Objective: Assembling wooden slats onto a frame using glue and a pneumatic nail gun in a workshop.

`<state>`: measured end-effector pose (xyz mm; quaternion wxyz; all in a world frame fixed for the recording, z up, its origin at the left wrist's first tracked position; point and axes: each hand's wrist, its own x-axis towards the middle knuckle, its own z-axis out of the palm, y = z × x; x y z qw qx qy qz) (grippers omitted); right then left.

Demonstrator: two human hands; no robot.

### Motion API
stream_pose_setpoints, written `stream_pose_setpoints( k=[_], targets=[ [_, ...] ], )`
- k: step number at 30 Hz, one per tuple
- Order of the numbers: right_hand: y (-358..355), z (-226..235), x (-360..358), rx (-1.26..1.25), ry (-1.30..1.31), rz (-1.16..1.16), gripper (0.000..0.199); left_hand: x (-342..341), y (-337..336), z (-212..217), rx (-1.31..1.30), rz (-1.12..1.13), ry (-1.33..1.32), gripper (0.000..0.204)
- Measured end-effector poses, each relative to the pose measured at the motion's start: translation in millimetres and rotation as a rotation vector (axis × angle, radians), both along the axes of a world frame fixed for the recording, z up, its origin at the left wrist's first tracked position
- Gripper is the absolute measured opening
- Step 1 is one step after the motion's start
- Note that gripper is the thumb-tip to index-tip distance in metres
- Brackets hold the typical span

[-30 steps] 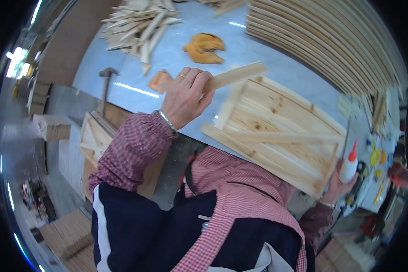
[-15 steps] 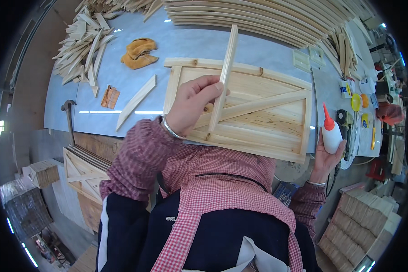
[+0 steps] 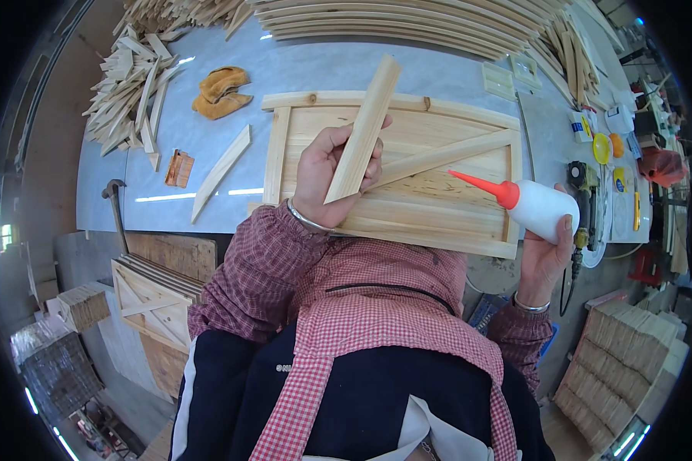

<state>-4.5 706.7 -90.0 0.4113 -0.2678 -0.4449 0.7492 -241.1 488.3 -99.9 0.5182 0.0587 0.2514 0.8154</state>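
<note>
My left hand [image 3: 332, 170] is closed round a pale wooden strip [image 3: 367, 127] with an angled lower end, its broad face turned up. Beneath it lies a framed wooden panel [image 3: 423, 219], whose diagonal brace [image 3: 446, 160] runs up to the right corner; the brace's lower left part is hidden behind the strip and hand. Over the panel's right end, my right hand [image 3: 550, 257] grips a white glue bottle [image 3: 544, 211] with a red nozzle. The bottle lies nearly level, its tip pointing left above the panel, apart from the strip.
Another strip [image 3: 221, 173], a small brown wood piece [image 3: 179, 169], a tan cloth-like item [image 3: 221, 91] and a hammer [image 3: 114, 203] lie left on the table. Strip piles [image 3: 123, 100] and long boards [image 3: 407, 23] fill the back. A power drill [image 3: 583, 188] is at the right.
The glue bottle has tipped from upright to nearly level, its nozzle swinging left over the panel. My left hand has turned the strip broad face up, lifting it off the panel.
</note>
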Motion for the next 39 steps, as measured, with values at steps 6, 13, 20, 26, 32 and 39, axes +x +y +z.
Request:
stream_pose_setpoints(
  k=[6, 13, 20, 26, 32, 39],
  targets=[
    [-27, 20, -11, 0.119, 0.031, 0.029, 0.066, 12, 15, 8, -0.127, 0.079, 0.040, 0.050],
    [-43, 28, -15, 0.225, -0.024, 0.084, 0.068, 17, 20, 11, -0.113, 0.065, 0.028, 0.050],
    [-54, 32, -22, 0.264, -0.033, 0.082, 0.069, 20, 25, 9, -0.042, 0.066, -0.001, 0.047],
    [-57, 33, -24, 0.286, -0.053, 0.113, 0.068, 23, 28, 10, -0.033, 0.062, -0.019, 0.045],
    [-54, 30, -24, 0.306, -0.061, 0.110, 0.066, 26, 31, 14, -0.049, 0.075, -0.030, 0.046],
    [-41, 32, -27, 0.377, -0.055, 0.041, 0.063, 32, 29, 15, -0.074, 0.029, -0.042, 0.035]
  ],
)
